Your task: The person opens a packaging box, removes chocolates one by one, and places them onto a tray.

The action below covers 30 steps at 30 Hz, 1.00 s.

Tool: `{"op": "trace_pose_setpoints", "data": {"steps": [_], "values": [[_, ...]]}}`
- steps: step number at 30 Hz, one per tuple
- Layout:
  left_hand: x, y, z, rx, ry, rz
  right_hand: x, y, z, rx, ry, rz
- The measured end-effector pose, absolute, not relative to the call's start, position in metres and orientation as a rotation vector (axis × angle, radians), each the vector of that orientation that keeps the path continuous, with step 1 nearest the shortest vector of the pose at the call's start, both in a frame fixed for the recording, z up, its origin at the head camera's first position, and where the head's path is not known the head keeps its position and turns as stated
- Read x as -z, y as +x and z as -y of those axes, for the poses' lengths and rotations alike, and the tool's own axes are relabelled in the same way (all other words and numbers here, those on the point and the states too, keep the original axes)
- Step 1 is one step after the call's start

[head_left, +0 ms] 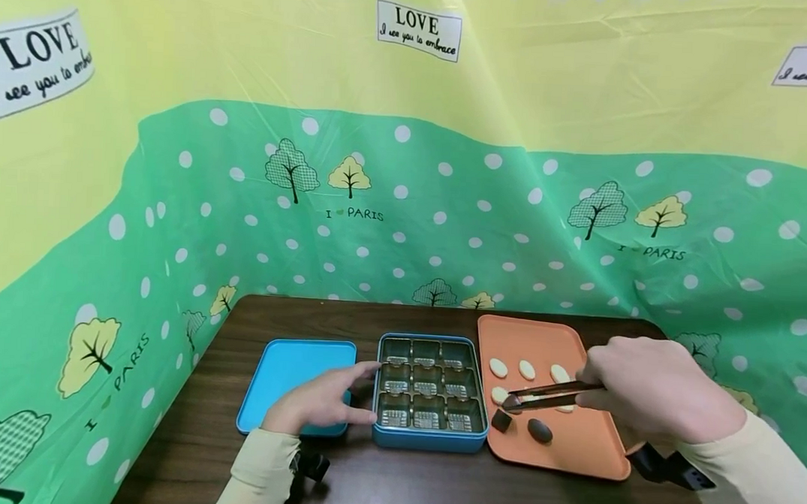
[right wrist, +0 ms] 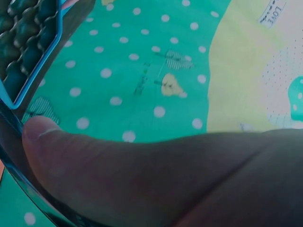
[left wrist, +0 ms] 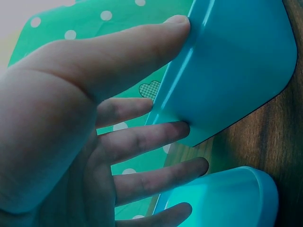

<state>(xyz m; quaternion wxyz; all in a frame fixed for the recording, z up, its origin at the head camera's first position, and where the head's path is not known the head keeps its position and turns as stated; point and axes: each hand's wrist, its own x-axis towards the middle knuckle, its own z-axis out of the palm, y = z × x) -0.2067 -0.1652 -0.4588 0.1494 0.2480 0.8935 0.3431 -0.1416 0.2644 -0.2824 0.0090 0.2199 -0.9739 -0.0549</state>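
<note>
In the head view my right hand (head_left: 661, 387) grips a pair of dark tongs (head_left: 552, 400). Their tips reach over the orange tray (head_left: 528, 336), beside a white oval piece (head_left: 499, 395) and just above a dark brown cube (head_left: 501, 420). I cannot tell whether the tips pinch anything. My left hand (head_left: 319, 399) has its fingers spread at the left side of a blue box (head_left: 429, 439). The left wrist view shows the thumb and fingertips at the wall of the blue box (left wrist: 236, 61). A black divided insert (head_left: 427, 387) lines the box, its compartments bare.
Left of the box, partly under my left hand, lies a light blue lid (head_left: 304, 364). Several white oval pieces and a dark oval piece (head_left: 540, 431) lie on the tray. A dark wooden table (head_left: 393, 485) carries everything. Behind it hangs a green and yellow printed cloth (head_left: 437, 246).
</note>
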Motion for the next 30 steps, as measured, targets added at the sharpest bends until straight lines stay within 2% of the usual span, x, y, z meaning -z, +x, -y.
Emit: {"op": "trace_pose_setpoints", "data": {"steps": [19,30], "values": [[0.459,-0.207,0.167,-1.015,0.717,-2.549,0.304,-0.140,-0.330,0.226,0.402,3.269],[0.461,-0.207,0.166,-1.016,0.715,-2.552,0.321,-0.150,-0.344,0.233,0.405,3.341]]}}
